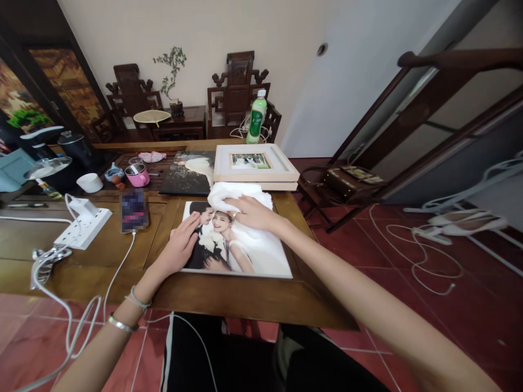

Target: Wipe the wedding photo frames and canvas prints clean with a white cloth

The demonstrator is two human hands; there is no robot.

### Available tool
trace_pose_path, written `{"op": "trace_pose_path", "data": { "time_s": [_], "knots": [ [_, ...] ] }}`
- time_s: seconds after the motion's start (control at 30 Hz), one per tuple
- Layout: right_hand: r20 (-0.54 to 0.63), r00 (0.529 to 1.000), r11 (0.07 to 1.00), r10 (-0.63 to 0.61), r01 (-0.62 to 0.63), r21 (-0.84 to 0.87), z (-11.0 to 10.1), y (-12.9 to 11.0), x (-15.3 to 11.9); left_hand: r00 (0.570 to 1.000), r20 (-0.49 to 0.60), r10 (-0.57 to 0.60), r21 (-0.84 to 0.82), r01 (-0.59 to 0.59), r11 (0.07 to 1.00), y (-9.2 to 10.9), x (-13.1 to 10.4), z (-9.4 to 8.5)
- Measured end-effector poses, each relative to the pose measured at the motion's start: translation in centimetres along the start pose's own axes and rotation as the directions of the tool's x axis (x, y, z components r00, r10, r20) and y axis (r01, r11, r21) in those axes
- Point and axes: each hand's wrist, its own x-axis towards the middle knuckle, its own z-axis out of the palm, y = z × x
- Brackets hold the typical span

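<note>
A wedding photo panel lies flat near the front edge of the wooden table. My left hand rests on its left side, fingers stretched out over the picture. At the panel's upper part, my right hand presses on a bunched white cloth, its fingers bent over the fabric. Behind the cloth sits a light wood picture frame with a small photo in it, on top of another frame. A dark photo panel lies to the left of these.
A green bottle stands behind the frames. On the left are a phone on its cable, a white power strip, a pink mug and a white cup. A dark wooden chair stands to the right.
</note>
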Motion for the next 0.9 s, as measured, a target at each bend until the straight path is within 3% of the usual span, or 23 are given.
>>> {"op": "trace_pose_path", "data": {
  "time_s": [0.1, 0.23, 0.4, 0.5, 0.57, 0.67, 0.9],
  "knots": [
    [0.003, 1.000, 1.000, 0.009, -0.009, 0.000, -0.4, -0.7, -0.8, 1.000, -0.006, -0.008, -0.009, 0.007, 1.000, 0.0, 0.0, 0.0],
    [0.116, 0.989, 0.995, -0.088, 0.083, 0.047, -1.0, -4.2, -3.9, 1.000, -0.013, -0.009, -0.015, 0.008, 1.000, 0.0, 0.0, 0.2],
    [0.314, 0.935, 0.977, -0.164, 0.110, 0.184, -2.3, -10.0, -8.4, 1.000, -0.028, 0.004, -0.024, -0.005, 1.000, 0.0, 0.0, 0.2],
    [0.370, 0.899, 0.961, -0.233, 0.153, 0.232, -3.1, -11.7, -9.8, 1.000, -0.029, 0.005, -0.018, -0.006, 1.000, -0.1, -0.1, 0.2],
    [0.382, 0.892, 0.955, -0.243, 0.151, 0.256, -3.4, -11.5, -9.9, 0.999, -0.032, 0.007, -0.015, -0.007, 1.000, -0.1, -0.1, 0.3],
    [0.368, 0.909, 0.963, -0.196, 0.108, 0.246, -3.2, -9.3, -8.6, 1.000, -0.026, 0.002, -0.011, -0.003, 1.000, -0.3, 0.0, 0.3],
    [0.217, 0.972, 0.995, -0.095, 0.091, 0.029, -1.0, -3.5, -1.8, 1.000, -0.014, 0.004, -0.010, -0.004, 1.000, -0.2, 0.0, 0.2]
  ]
}}
